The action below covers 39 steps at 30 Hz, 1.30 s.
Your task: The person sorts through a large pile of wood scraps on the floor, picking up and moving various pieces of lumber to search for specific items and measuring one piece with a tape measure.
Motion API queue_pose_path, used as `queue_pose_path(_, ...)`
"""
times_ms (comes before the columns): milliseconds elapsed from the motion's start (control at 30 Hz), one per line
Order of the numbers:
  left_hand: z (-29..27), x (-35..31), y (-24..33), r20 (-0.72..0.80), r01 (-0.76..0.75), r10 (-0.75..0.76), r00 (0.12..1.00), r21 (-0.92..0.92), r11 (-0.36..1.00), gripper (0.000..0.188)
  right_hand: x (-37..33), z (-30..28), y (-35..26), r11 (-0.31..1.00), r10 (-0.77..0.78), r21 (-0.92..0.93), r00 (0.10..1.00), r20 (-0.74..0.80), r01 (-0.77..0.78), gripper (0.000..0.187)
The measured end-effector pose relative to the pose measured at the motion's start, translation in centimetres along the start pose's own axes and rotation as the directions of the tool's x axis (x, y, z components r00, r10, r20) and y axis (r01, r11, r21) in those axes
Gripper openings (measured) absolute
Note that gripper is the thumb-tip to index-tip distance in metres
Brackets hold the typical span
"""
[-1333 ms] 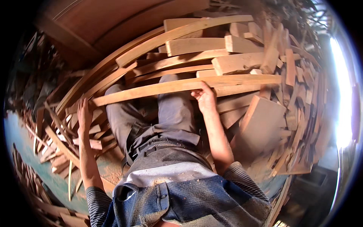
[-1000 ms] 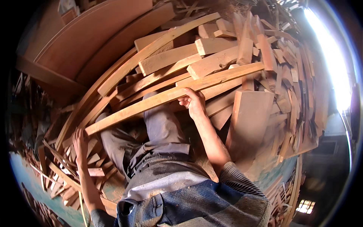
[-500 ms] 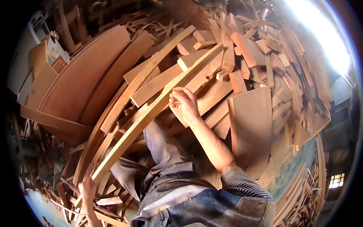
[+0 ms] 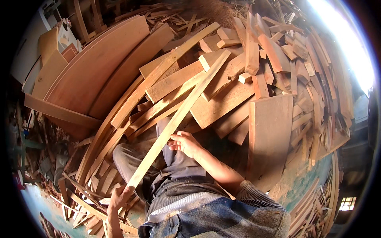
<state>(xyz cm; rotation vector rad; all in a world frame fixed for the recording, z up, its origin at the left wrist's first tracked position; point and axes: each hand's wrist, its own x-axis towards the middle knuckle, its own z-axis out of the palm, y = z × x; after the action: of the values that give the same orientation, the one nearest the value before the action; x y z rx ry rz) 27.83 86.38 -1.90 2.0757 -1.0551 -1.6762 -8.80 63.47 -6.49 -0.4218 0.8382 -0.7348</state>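
Observation:
A long, narrow wooden strip (image 4: 186,109) slants up from the lower left, in front of my legs, toward the wood pile. Its near end is gripped by my left hand (image 4: 120,197), whose fingers are wrapped round it. Beside the strip's right edge, about midway along, is my right hand (image 4: 185,143). Its fingers are bent loosely and apart, with the tips at or close to the edge; I cannot tell whether they touch. The strip's far end overlaps a pale block (image 4: 208,60) on the pile.
Planks, beams and offcuts fill the space ahead, including a broad upright board (image 4: 274,131) at right. Large curved panels (image 4: 99,67) lean at far left. Thin sticks (image 4: 305,210) are stacked at lower right, and scraps (image 4: 95,222) lie near my left hand.
The strip has come nearer my body and turned more upright in view. Both hands have moved: the left up and right, the right down toward my lap. My head view has shifted slightly.

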Motion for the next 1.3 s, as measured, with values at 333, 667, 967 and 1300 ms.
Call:
queue_pose_path(333, 1.0, -2.2, 4.5, -0.097, -0.153, 0.154, 0.983, 0.018, 0.988, 0.068, -1.3, 4.4, -3.5, 0.978, -0.208, -0.008, 0.977, 0.047, 0.209, 0.017)
queue_pose_path(667, 6.1, 5.7, 19.2, -0.056, -0.471, 0.471, 0.881, -0.206, 0.857, 0.061, -3.5, 8.8, -2.2, 0.649, -0.646, -0.362, 0.736, 0.201, 0.669, 0.048)
queue_pose_path(967, 13.3, 6.4, 36.5, 0.306, -0.83, 0.802, 0.513, -0.061, 0.554, 0.068, -12.9, 5.3, -22.1, 0.329, -0.935, -0.356, 0.249, -0.251, 0.875, 0.026)
queue_pose_path(1300, 6.6, 19.3, 17.6, -0.35, -0.583, 0.639, 0.685, 0.263, 0.769, 0.05, -39.2, -10.3, -47.3, -0.251, -0.847, -0.67, -0.176, 0.501, -0.699, 0.024)
